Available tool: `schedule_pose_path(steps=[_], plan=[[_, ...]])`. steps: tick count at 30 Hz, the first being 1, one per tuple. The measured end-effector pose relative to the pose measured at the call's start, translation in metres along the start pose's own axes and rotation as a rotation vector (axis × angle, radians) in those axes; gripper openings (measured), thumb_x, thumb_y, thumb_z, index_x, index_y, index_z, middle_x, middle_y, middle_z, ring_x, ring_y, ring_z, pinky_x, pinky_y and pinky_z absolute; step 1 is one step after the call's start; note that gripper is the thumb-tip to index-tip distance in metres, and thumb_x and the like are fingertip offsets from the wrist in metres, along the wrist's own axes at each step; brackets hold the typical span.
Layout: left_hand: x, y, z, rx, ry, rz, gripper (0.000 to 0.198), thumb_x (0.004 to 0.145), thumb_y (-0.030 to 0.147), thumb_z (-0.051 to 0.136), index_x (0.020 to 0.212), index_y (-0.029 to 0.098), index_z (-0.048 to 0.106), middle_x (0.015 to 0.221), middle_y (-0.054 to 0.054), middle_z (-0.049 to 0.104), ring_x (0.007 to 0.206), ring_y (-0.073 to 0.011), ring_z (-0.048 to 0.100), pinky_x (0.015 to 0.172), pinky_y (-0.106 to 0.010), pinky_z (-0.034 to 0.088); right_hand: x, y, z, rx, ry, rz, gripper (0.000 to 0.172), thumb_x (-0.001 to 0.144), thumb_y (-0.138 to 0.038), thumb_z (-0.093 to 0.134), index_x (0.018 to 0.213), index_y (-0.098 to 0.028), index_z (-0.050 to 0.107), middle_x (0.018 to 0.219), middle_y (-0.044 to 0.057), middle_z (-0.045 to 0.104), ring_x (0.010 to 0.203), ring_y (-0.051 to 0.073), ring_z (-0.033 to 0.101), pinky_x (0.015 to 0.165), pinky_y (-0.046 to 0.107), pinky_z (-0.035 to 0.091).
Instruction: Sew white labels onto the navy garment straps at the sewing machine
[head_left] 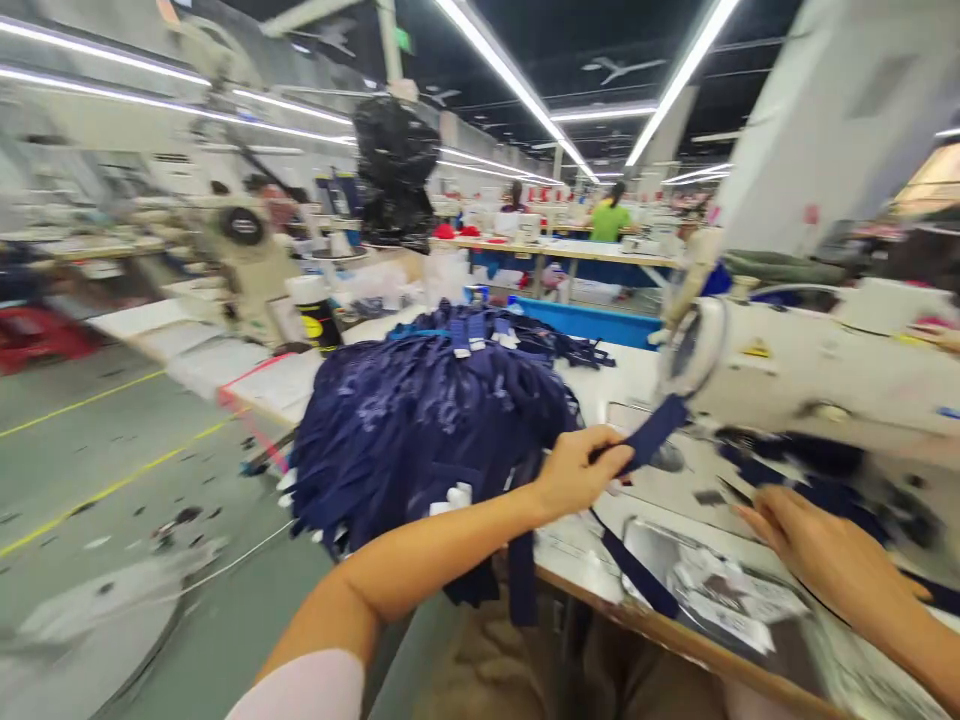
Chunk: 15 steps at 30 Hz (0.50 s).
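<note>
A big heap of navy fabric strips (431, 425) with small white labels lies on the left part of the worktable (637, 375). My left hand (581, 470) is closed in a pinch on one navy strip (649, 435) that rises toward the sewing machine (810, 370). My right hand (814, 545) rests on the table in front of the machine, fingers stretched toward dark navy cloth near the needle; blur hides whether it holds anything. Another navy strip (637, 572) hangs over the table's front edge.
A bottle with a yellow label (316, 315) stands behind the heap. A blue bin (592, 320) sits beyond the table. Other workers sit at far tables (609, 215). The floor with yellow lines (105, 470) lies to the left.
</note>
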<state>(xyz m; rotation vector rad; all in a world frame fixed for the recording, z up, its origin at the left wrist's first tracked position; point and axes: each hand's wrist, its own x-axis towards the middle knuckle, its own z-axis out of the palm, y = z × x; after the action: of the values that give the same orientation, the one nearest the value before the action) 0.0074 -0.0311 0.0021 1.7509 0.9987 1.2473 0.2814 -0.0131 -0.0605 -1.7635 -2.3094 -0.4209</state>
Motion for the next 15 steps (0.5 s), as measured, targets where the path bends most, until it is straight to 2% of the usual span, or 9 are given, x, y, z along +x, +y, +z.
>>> schedule_pose_path(steps=[1,3,4,6,9,11,13,15], plan=[[0.004,-0.004,0.001,-0.023,-0.069,-0.055,0.019,0.077,0.025,0.045,0.064,0.014,0.053,0.058,-0.001,0.056,0.057,-0.0107,0.052,0.057,-0.021,0.039,0.001,0.008,-0.001,-0.036,-0.050,0.037,0.025,0.085,-0.040,0.033,0.070,-0.024,0.046,0.075,0.006,0.061,0.055,0.024,0.059,0.046,0.033,0.036],[0.009,-0.011,0.004,-0.063,-0.164,-0.112,0.019,0.077,0.027,0.045,0.065,0.013,0.051,0.058,0.000,0.056,0.057,-0.0105,0.052,0.058,-0.021,0.038,0.004,0.019,-0.004,-0.108,-0.065,0.095,0.022,0.085,-0.036,0.035,0.079,-0.020,0.050,0.083,0.010,0.061,0.061,0.024,0.060,0.049,0.032,0.038],[0.011,-0.013,0.005,-0.070,-0.205,-0.122,0.020,0.077,0.028,0.045,0.066,0.013,0.051,0.058,0.000,0.056,0.058,-0.0106,0.051,0.059,-0.021,0.037,0.005,0.022,-0.006,-0.163,-0.044,0.093,0.022,0.084,-0.034,0.038,0.081,-0.017,0.052,0.081,0.011,0.061,0.066,0.025,0.060,0.052,0.033,0.039],[0.014,-0.015,0.006,-0.068,-0.265,-0.133,0.021,0.078,0.030,0.045,0.067,0.013,0.051,0.059,0.000,0.057,0.057,-0.0106,0.050,0.058,-0.021,0.036,0.005,0.018,-0.012,-0.255,0.088,0.038,0.021,0.083,-0.032,0.043,0.082,-0.014,0.055,0.081,0.013,0.062,0.076,0.028,0.059,0.062,0.036,0.039],[0.018,-0.014,0.006,-0.066,-0.331,-0.151,0.023,0.078,0.032,0.044,0.067,0.013,0.051,0.059,0.000,0.055,0.058,-0.0102,0.048,0.058,-0.021,0.034,0.003,-0.006,-0.025,-0.184,0.362,-0.152,0.019,0.082,-0.028,0.047,0.091,-0.012,0.056,0.091,0.013,0.062,0.083,0.024,0.057,0.074,0.037,0.038],[0.020,-0.012,0.007,-0.076,-0.380,-0.170,0.023,0.078,0.033,0.044,0.068,0.013,0.050,0.059,0.001,0.054,0.058,-0.0099,0.047,0.058,-0.021,0.034,0.003,-0.027,-0.034,-0.094,0.499,-0.322,0.018,0.081,-0.024,0.049,0.095,-0.014,0.054,0.100,0.012,0.061,0.091,0.022,0.055,0.080,0.037,0.037],[0.023,-0.010,0.007,-0.093,-0.461,-0.195,0.024,0.078,0.035,0.044,0.069,0.013,0.049,0.058,0.001,0.053,0.057,-0.0096,0.046,0.058,-0.021,0.034,0.004,-0.045,-0.042,-0.033,0.586,-0.465,0.018,0.080,-0.019,0.052,0.098,-0.016,0.054,0.106,0.012,0.059,0.101,0.023,0.050,0.085,0.039,0.035],[0.025,-0.009,0.007,-0.109,-0.586,-0.233,0.025,0.078,0.036,0.044,0.069,0.013,0.048,0.056,0.002,0.052,0.056,-0.0094,0.046,0.058,-0.022,0.035,0.008,-0.058,-0.048,0.029,0.600,-0.547,0.019,0.080,-0.014,0.049,0.097,-0.017,0.054,0.109,0.010,0.058,0.107,0.024,0.046,0.088,0.041,0.033]])
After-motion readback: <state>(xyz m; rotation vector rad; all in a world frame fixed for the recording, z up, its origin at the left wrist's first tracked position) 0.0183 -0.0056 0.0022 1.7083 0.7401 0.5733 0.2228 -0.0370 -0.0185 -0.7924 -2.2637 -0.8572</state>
